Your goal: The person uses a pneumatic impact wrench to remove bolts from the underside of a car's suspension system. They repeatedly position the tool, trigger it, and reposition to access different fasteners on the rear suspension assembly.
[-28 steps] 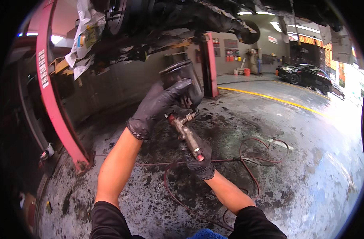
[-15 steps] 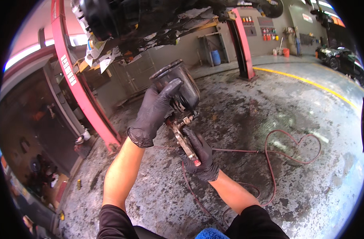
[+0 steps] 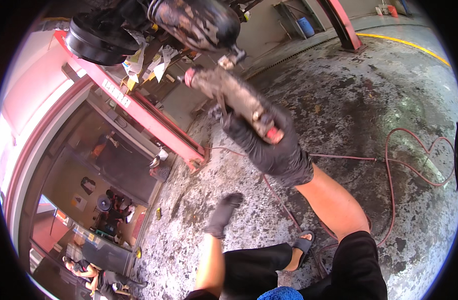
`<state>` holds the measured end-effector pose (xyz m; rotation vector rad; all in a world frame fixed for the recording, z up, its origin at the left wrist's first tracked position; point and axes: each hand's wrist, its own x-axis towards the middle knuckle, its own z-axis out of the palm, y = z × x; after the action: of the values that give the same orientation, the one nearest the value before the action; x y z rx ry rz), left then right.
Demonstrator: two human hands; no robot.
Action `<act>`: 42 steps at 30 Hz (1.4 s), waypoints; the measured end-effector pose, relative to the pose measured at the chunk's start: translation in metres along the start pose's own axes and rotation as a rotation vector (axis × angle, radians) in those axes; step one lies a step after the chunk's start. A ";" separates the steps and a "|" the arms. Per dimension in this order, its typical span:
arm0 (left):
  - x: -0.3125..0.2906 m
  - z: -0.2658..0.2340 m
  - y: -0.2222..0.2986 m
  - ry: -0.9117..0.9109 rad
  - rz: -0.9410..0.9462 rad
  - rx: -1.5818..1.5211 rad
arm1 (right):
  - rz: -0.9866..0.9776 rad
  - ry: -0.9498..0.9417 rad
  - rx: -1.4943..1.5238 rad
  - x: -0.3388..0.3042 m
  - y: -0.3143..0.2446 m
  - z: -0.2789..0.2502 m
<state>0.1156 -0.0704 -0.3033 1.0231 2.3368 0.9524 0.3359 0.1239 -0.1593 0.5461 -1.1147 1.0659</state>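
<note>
My right hand [image 3: 274,155], in a black glove, is wrapped round the handle of a dirty metal spray gun [image 3: 234,95] with red ends. It is held up in front of me, tilted toward the upper left. A dark, paint-streaked cup [image 3: 201,25] shows just above the gun, with a brass-coloured fitting [image 3: 229,60] at its lower end; where the two join is partly hidden. My left hand [image 3: 224,214], also black-gloved, hangs low near my leg, away from the gun. It looks loosely open and holds nothing visible, though its fingers are somewhat blurred.
A raised vehicle's wheel drum [image 3: 101,40] and hanging paper sheets [image 3: 159,65] are at the upper left. Pink lift posts [image 3: 134,110] stand left and far right. A red hose [image 3: 389,175] loops over the stained floor. At lower left, a person [image 3: 96,275] sits near a doorway.
My left hand has let go of the cup and dropped down. My right hand has raised the spray gun and turned it. The view has swung to the left.
</note>
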 end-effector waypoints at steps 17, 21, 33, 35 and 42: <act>0.061 0.078 0.006 -0.591 0.188 0.434 | 0.167 0.183 0.267 0.055 0.072 -0.002; 0.062 0.075 0.004 -0.589 0.160 0.414 | 0.213 0.160 0.080 0.066 0.079 -0.003; 0.055 0.065 -0.018 -0.658 0.146 0.559 | -0.007 0.088 0.390 0.086 0.041 0.012; 0.055 0.064 -0.019 -0.678 0.141 0.547 | -0.058 0.083 0.460 0.085 0.033 0.017; 0.053 0.068 0.000 -0.649 0.163 0.468 | -0.033 0.149 0.426 0.085 0.034 0.023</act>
<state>0.1226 -0.0018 -0.3544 1.4523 1.9568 0.0611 0.2994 0.1549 -0.0772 0.8023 -0.7465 1.3020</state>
